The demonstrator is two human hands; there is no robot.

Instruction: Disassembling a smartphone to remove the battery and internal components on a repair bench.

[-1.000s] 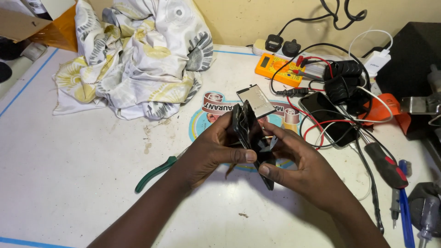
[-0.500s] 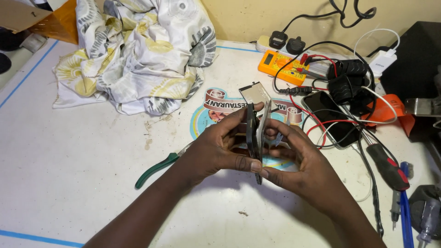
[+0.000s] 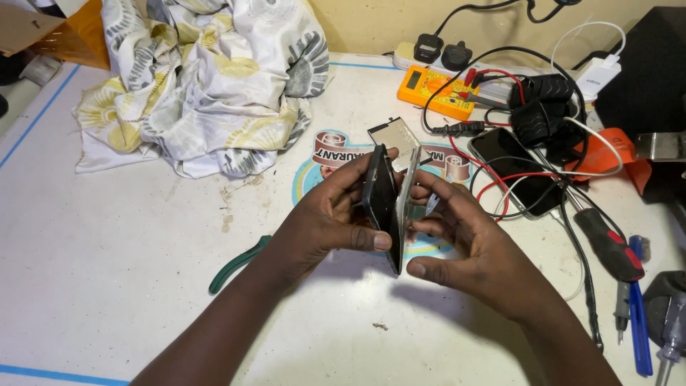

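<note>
Both hands meet at the centre of the white table [image 3: 107,271], holding a phone edge-up. The left hand [image 3: 325,221] is curled around the dark phone body [image 3: 380,204], thumb pressed along its near edge; the right hand [image 3: 468,239] grips the pale back panel [image 3: 407,193], fingers half closed. The two halves stand slightly parted at the top — whether they are still joined lower down is hard to tell. So the shell looks partly opened, full separation remaining. At two o'clock lie another dark phone [image 3: 514,168] and an orange multimeter [image 3: 436,89]; at eleven a crumpled cloth [image 3: 207,78]; at eight, green-handled pliers [image 3: 236,264].
</note>
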